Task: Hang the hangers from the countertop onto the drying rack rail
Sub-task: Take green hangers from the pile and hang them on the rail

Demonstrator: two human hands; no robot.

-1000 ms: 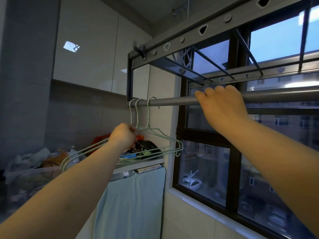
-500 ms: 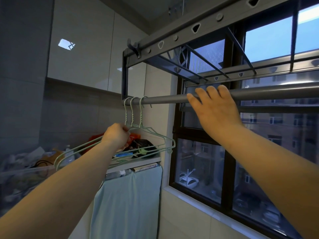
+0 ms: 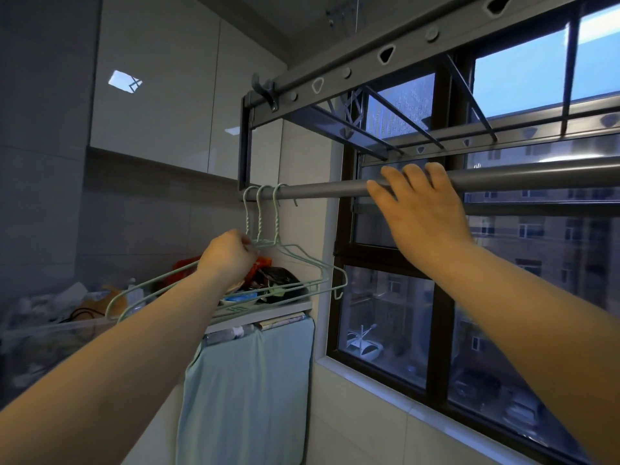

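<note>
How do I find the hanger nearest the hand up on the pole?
Find the big dark-framed window, then follow the grey drying rack rail in front of it leftward to its end. Three mint-green wire hangers hook on there; yours has the rightmost hook, the one nearest the right hand resting on the rail.

I can read no text, label or number anywhere. The booklet (image 3: 281,322) under the countertop (image 3: 268,314) carries some print, but it is too small and blurred for me to make out.
</note>
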